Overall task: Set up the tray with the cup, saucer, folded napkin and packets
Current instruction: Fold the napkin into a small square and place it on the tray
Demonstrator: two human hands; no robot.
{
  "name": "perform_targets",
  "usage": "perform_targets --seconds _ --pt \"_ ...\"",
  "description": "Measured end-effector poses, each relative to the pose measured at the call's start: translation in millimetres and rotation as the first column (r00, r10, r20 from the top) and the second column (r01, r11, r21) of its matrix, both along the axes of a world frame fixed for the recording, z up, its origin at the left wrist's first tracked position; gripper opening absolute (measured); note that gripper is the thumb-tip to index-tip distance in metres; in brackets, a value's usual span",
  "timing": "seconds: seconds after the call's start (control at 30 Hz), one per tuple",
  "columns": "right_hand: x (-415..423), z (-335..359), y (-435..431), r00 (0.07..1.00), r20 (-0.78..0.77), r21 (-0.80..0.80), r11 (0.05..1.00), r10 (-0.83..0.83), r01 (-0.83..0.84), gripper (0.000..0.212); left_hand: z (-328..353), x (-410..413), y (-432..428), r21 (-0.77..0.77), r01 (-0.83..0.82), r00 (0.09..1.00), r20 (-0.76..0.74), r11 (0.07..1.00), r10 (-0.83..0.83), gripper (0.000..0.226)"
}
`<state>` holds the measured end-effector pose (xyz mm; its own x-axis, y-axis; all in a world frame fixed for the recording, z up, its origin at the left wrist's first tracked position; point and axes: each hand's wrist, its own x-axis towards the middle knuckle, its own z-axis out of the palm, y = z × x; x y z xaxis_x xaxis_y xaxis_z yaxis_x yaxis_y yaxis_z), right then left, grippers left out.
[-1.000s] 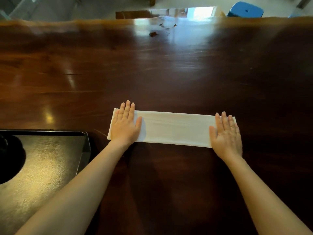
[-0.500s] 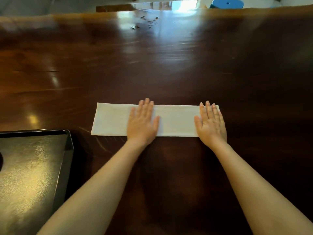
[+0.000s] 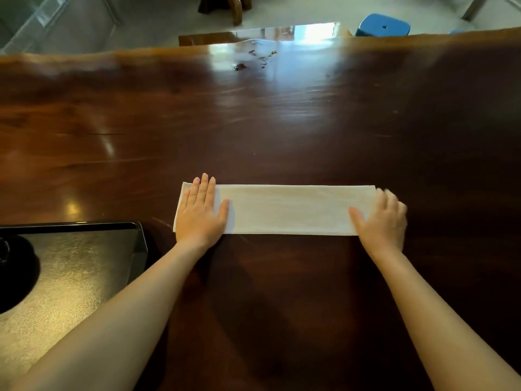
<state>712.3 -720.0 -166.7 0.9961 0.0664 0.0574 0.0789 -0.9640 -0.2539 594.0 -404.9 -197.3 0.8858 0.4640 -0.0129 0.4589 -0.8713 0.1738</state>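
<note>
A white napkin (image 3: 287, 209), folded into a long narrow strip, lies flat on the dark wooden table (image 3: 253, 122). My left hand (image 3: 200, 211) rests palm down on the strip's left end, fingers together. At the strip's right end my right hand (image 3: 382, 218) lies with its fingers curled and blurred over the edge. The black tray (image 3: 84, 266) sits at the lower left, near the table's front. On it, at the far left edge of the view, is a dark round saucer (image 3: 14, 275) with part of a dark object on top, mostly cut off.
The table's far edge runs across the top of the view. Beyond it stand a blue stool (image 3: 382, 25) and a wooden bench (image 3: 262, 33). A few small dark flecks (image 3: 253, 60) lie on the table near the far edge.
My left hand has slid from the middle of the napkin back to its left end. My right hand stays at the right end, its fingers now curling. The view has shifted.
</note>
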Motion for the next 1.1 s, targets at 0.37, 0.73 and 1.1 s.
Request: perform_targets --seconds 0.37,0.73,1.1 --pt "25 23 -15 0.785 -0.533 0.301 0.797 -0.315 0.524 0.051 -1 1 -1 0.010 0.005 1.000 -0.001 1.000 -0.005 0.068" --pt "-38 35 54 0.996 -0.058 0.665 0.742 -0.065 0.087 0.035 -1 0 -2 0.023 -0.002 1.000 0.026 1.000 0.002 0.068" --pt "-66 -8 95 0.902 0.088 0.180 0.884 0.423 -0.432 0.048 0 -1 -2 0.014 0.000 0.999 0.036 1.000 -0.001 0.068"
